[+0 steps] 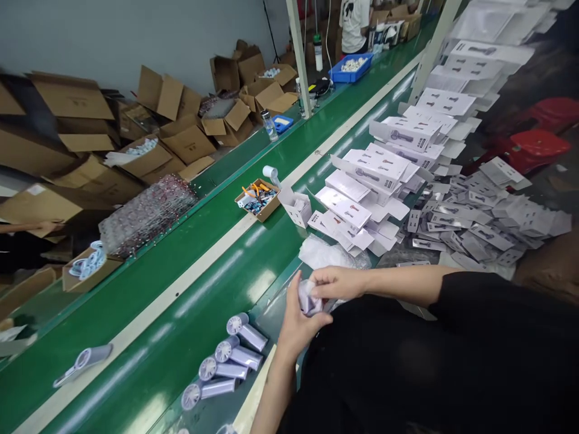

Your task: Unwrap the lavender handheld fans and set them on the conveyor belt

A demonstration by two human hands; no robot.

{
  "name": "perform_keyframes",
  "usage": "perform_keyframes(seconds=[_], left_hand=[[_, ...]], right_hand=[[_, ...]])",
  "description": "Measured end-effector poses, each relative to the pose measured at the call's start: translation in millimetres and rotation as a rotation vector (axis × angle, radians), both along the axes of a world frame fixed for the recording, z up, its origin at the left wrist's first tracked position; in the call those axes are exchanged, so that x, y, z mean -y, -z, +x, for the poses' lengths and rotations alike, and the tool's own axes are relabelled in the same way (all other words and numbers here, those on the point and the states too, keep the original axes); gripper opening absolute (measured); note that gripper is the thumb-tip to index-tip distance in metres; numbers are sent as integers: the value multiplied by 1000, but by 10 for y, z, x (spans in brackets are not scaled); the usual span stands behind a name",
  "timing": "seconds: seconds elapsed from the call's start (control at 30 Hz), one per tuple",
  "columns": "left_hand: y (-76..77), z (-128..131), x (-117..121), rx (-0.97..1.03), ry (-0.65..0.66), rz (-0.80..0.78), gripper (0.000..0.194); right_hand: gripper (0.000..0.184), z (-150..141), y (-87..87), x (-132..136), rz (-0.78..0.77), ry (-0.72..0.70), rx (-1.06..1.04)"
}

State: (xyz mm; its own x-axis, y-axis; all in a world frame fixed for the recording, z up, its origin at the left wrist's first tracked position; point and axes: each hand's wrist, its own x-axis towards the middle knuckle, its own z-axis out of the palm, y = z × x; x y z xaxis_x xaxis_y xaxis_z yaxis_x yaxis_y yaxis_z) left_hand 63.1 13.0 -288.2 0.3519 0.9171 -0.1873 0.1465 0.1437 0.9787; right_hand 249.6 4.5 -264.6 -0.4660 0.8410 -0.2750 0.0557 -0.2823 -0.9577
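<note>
Close to my body, both hands are closed around a lilac handheld fan in a clear plastic bag [308,298]; much of it is hidden by the fingers. My left hand [296,322] grips it from the left and below, thumb toward me. My right hand [337,283] pinches the bag from the right. Just beyond the hands lies a pile of clear plastic bags [328,252]. To the left, several lilac handheld fans [233,355] lie in a row at the edge of the green conveyor belt [190,328].
Stacked white printed boxes [362,175] line the right side, with more heaped below. An open white box [296,205] stands beside a small carton of cables [260,202]. Another fan [85,358] lies on the pale divider strip. Brown cartons [181,138] crowd the far side.
</note>
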Motion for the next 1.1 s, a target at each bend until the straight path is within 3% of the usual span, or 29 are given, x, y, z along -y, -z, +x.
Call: perform_keyframes(seconds=[0.1,0.17,0.23,0.3,0.4,0.5,0.63,0.73,0.8,0.87,0.97,1.03,1.1], left_hand=[[69,73,-5,-139,-88,95,51],[100,71,-20,-178,-199,132,34],[102,48,-37,-160,-270,124,31],[85,26,-52,-100,-322,83,31],[70,-10,-68,79,-402,-3,31],[94,-121,-70,292,-508,-140,32],[109,-432,-78,366,-709,-228,32],[54,-693,-134,449,-936,-207,26],[5,-837,-188,513,-1066,-186,22],[-24,-954,-234,551,-1153,-152,22],[12,-1083,-246,592,-1164,-112,22],[90,-1138,-210,598,-1114,-104,22],[189,-1166,-152,567,-1075,-103,24]], right_hand=[[13,97,-155,-295,215,-67,194],[19,352,-317,-662,388,-15,407],[25,698,-451,-1142,568,207,759],[50,1026,-497,-1641,535,249,1132],[61,1326,-436,-2205,307,-108,1402],[50,1421,-429,-2412,248,-378,1421],[30,1341,-753,-2236,310,-526,1129],[24,994,-1018,-1891,484,-468,954],[18,602,-1009,-1606,599,-377,937],[15,137,-790,-1314,657,-308,948],[15,-507,-200,-911,633,-238,983],[21,-778,158,-676,580,-209,979],[27,-861,331,-478,537,-245,954]])
